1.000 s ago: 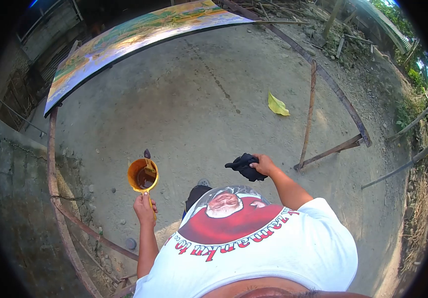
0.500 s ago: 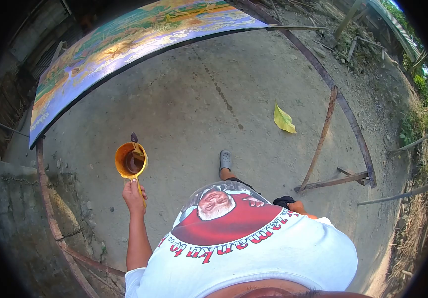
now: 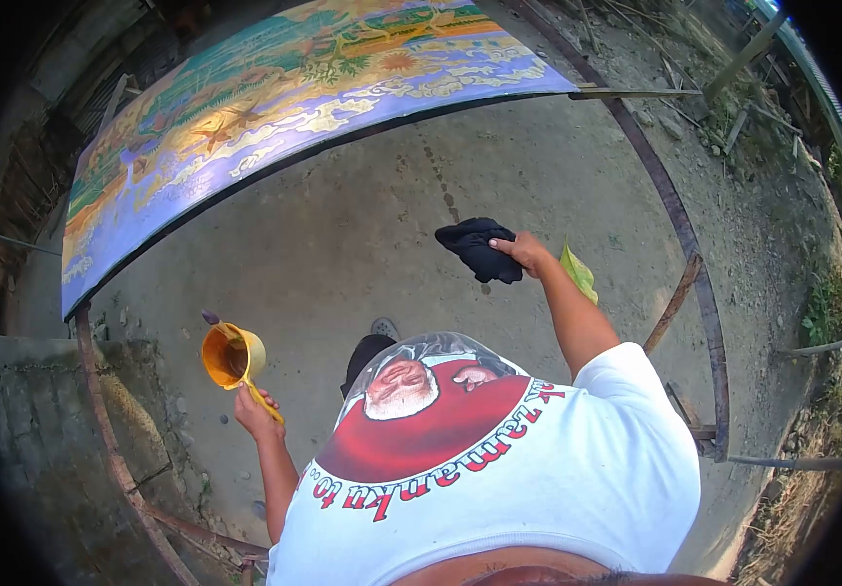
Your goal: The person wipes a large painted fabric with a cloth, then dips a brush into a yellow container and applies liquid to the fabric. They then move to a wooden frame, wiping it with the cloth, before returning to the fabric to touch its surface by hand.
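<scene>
My left hand [image 3: 258,414] is closed around the handle of a yellow dipper [image 3: 253,354], whose mouth is tilted toward the left. A paintbrush [image 3: 212,318] leans in it, its dark end sticking out over the rim; a brownish residue shows inside. Stretched out in front of me, my right hand [image 3: 523,252] grips a bunched black cloth [image 3: 478,248] above the ground. Beyond both hands lies a large painted panel [image 3: 284,137] with purple, orange and green patterns and starfish shapes. Neither hand touches it.
A rusty metal bar [image 3: 670,210] curves along the right, with a wooden brace [image 3: 673,303] against it. Another bar [image 3: 99,391] runs down the left beside a low concrete wall [image 3: 30,410]. A yellow-green leaf [image 3: 578,273] lies on the dirt ground, partly behind my right arm.
My right hand has swung up and forward from my side with the black cloth. The dipper has moved slightly left and down and tilted. I have stepped nearer the panel.
</scene>
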### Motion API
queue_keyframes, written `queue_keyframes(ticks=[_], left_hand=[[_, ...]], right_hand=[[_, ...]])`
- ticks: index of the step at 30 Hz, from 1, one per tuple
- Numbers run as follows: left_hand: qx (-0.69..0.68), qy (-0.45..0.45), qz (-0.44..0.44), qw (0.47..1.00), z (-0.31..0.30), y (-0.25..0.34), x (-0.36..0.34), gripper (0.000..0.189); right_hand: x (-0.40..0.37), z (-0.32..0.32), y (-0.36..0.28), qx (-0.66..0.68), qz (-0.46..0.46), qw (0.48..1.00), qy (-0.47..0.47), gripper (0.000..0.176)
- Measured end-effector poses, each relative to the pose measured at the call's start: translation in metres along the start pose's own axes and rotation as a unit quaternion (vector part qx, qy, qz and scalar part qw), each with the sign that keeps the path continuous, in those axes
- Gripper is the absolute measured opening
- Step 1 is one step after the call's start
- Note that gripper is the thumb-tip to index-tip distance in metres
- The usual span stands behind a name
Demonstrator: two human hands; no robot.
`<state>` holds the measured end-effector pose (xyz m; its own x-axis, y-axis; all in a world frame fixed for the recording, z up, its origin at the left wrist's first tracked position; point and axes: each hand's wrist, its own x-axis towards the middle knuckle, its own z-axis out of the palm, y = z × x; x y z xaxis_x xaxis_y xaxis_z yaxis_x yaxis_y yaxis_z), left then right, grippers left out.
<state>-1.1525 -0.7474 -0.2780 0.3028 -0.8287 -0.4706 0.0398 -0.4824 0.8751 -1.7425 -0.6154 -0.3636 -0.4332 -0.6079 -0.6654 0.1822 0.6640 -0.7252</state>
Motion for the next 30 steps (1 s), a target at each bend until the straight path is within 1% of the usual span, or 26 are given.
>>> queue_keyframes(ticks=[1,2,4,5,6,8,9,11,12,14,16,18,20,21,23,24,26,28,30], left_hand=[[-0.002,0.013,0.004,1.0,0.006,0.0,0.01,0.03],[-0.002,0.014,0.001,1.0,0.015,-0.001,0.023,0.03],[-0.014,0.048,-0.021,0.999,0.025,-0.002,0.048,0.031],[-0.01,0.052,-0.025,0.998,0.027,-0.002,0.057,0.031],[-0.023,0.059,-0.025,0.998,0.037,0.001,0.069,0.031],[-0.043,0.071,-0.03,0.996,0.059,0.007,0.092,0.031],[-0.05,0.08,-0.025,0.995,0.069,0.011,0.105,0.031],[-0.055,0.093,-0.028,0.994,0.083,0.019,0.124,0.031],[-0.058,0.096,-0.029,0.993,0.079,0.02,0.133,0.031],[-0.056,0.1,-0.036,0.993,0.095,0.036,0.151,0.031],[-0.059,0.098,-0.027,0.993,0.107,0.05,0.158,0.032],[-0.052,0.107,-0.029,0.992,0.115,0.064,0.157,0.032],[-0.048,0.12,-0.028,0.991,0.115,0.07,0.155,0.032],[-0.048,0.121,-0.015,0.991,0.119,0.073,0.156,0.032],[-0.046,0.134,-0.006,0.99,0.125,0.075,0.148,0.032],[-0.065,0.146,-0.009,0.987,0.13,0.078,0.142,0.033],[-0.087,0.172,-0.006,0.981,0.141,0.085,0.128,0.033],[-0.094,0.195,-0.024,0.976,0.153,0.092,0.108,0.034],[-0.098,0.21,-0.022,0.973,0.158,0.09,0.091,0.034]], right_hand=[[0.014,0.008,-0.015,0.088,-0.008,0.995,-0.052,0.051],[0.019,0.017,-0.037,0.085,-0.006,0.995,-0.052,0.051],[0.014,0.036,-0.083,0.239,0.004,0.956,-0.172,0.05],[0.021,0.043,-0.091,0.25,0.022,0.946,-0.204,0.05],[0.026,0.049,-0.103,0.247,0.024,0.947,-0.205,0.05],[0.032,0.061,-0.125,0.332,-0.004,0.909,-0.253,0.05],[0.038,0.06,-0.14,0.325,0.0,0.911,-0.253,0.05],[0.043,0.055,-0.168,0.329,-0.03,0.903,-0.273,0.053],[0.04,0.058,-0.178,0.327,-0.026,0.904,-0.274,0.053],[0.049,0.042,-0.218,0.343,-0.125,0.911,-0.192,0.052],[0.063,0.02,-0.256,0.373,-0.176,0.903,-0.123,0.05],[0.074,0.002,-0.3,0.341,-0.281,0.897,-0.006,0.049],[0.103,-0.023,-0.323,0.264,-0.348,0.894,0.103,0.047],[0.13,-0.034,-0.335,0.261,-0.345,0.896,0.101,0.047],[0.183,-0.048,-0.348,0.178,-0.359,0.875,0.271,0.045],[0.205,-0.047,-0.351,0.177,-0.355,0.879,0.263,0.045],[0.242,-0.032,-0.365,0.024,-0.356,0.863,0.358,0.045],[0.264,-0.011,-0.376,0.022,-0.343,0.88,0.327,0.047],[0.289,0.009,-0.381,-0.115,-0.329,0.874,0.338,0.047]])
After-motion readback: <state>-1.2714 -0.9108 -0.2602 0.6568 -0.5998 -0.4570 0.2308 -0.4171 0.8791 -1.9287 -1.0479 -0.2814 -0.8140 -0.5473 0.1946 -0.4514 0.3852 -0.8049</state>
